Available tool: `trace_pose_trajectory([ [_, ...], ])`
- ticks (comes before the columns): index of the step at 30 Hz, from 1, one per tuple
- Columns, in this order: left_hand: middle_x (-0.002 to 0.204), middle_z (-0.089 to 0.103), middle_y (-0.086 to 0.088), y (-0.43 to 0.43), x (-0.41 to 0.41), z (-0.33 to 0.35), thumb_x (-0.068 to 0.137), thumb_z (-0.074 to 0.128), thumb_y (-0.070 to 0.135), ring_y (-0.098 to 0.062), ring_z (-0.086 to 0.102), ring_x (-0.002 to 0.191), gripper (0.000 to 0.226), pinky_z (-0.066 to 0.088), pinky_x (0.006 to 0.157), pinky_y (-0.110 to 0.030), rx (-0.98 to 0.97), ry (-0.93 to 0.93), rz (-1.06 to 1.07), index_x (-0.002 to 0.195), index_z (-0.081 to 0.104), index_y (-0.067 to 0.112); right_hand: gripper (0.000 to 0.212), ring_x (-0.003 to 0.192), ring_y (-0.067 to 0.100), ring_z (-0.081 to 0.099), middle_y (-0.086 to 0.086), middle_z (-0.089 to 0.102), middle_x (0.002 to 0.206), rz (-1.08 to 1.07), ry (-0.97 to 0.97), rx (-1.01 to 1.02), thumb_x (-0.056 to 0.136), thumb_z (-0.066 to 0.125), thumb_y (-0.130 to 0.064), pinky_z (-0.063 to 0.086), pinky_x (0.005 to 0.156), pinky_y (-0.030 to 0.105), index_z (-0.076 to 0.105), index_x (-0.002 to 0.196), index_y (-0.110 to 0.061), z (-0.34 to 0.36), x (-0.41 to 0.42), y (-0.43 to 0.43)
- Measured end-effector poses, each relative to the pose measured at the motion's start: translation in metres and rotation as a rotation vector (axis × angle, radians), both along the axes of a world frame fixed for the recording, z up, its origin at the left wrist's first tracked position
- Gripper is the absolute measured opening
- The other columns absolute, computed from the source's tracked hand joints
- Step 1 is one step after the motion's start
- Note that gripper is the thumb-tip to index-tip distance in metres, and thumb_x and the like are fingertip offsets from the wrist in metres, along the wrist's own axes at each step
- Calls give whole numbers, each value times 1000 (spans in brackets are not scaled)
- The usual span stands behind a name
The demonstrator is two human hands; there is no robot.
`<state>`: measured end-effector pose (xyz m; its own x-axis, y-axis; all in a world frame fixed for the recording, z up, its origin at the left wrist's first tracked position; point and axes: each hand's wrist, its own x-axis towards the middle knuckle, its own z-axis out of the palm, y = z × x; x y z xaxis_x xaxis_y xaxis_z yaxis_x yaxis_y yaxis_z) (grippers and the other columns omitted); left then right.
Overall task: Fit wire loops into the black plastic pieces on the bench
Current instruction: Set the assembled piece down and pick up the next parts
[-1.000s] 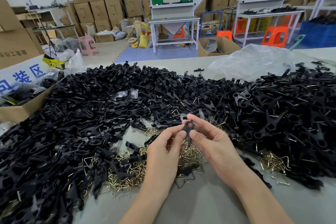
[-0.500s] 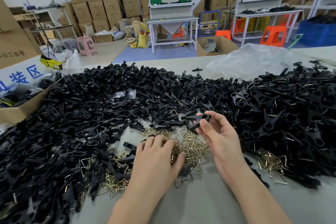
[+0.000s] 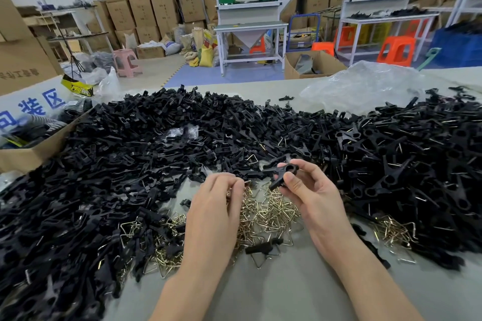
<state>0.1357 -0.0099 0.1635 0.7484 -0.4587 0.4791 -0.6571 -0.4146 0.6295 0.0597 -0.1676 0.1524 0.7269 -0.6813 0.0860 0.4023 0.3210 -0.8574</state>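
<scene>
head view: right hand (image 3: 310,195) pinches one black plastic piece (image 3: 280,173) above the surface (image 3: 287,294), long axis slanting from ring end, upper right, to forked end, lower left, toward the left hand (image 3: 215,208). left hand, fingers curled over the wire loops (image 3: 271,214) just beside; whether it grips one cannot be told.

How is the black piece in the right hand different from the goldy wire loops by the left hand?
The black piece is dull plastic; the wire loops are shiny metal. The black piece is chunky with a round hole; the wire loops are thin bent triangles. The right hand pinches the black piece up; the wire loops lie heaped on the bench under the left hand. Both are small.
</scene>
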Motion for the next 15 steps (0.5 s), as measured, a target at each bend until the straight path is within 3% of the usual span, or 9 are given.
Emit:
trace_pose_trajectory([
  [3, 83, 62, 26, -2, -3, 3, 98, 47, 47, 5, 54, 69, 17, 39, 62, -9, -130, 160, -48, 95, 60, 38, 23, 87, 13, 71, -3, 70, 83, 28, -10, 1, 68, 77, -14, 59, 74, 22, 80, 88, -26, 1, -1, 1],
  [6, 79, 67, 18, -5, -6, 6, 98, 50, 46, 4, 49, 54, 19, 38, 52, -10, -286, 287, -70, 91, 65, 36, 25, 87, 14, 70, 0, 66, 87, 102, -9, -1, 67, 79, -15, 59, 77, 24, 80, 90, -26, 1, -1, 1],
  [9, 77, 68, 12, -9, -10, 7, 100, 53, 42, 1, 55, 61, 18, 41, 57, -10, -388, 350, -81, 90, 67, 37, 27, 96, 21, 72, 11, 64, 104, 170, 24, -49, 70, 80, -17, 60, 80, 28, 78, 96, -24, 1, -3, 4],
  [11, 79, 69, 11, -10, -13, 8, 99, 53, 43, -3, 60, 67, 16, 44, 61, -10, -412, 354, -83, 90, 66, 39, 28, 101, 24, 72, 12, 69, 112, 161, 78, -189, 74, 78, -23, 60, 83, 31, 76, 101, -28, 1, -5, 7],
  [15, 82, 69, 19, -10, -14, 7, 98, 53, 43, -4, 64, 76, 14, 45, 65, -9, -393, 349, -75, 91, 65, 41, 34, 101, 26, 71, 8, 73, 113, 156, 138, -457, 89, 74, -14, 60, 89, 34, 73, 113, -38, -1, -7, 11],
])
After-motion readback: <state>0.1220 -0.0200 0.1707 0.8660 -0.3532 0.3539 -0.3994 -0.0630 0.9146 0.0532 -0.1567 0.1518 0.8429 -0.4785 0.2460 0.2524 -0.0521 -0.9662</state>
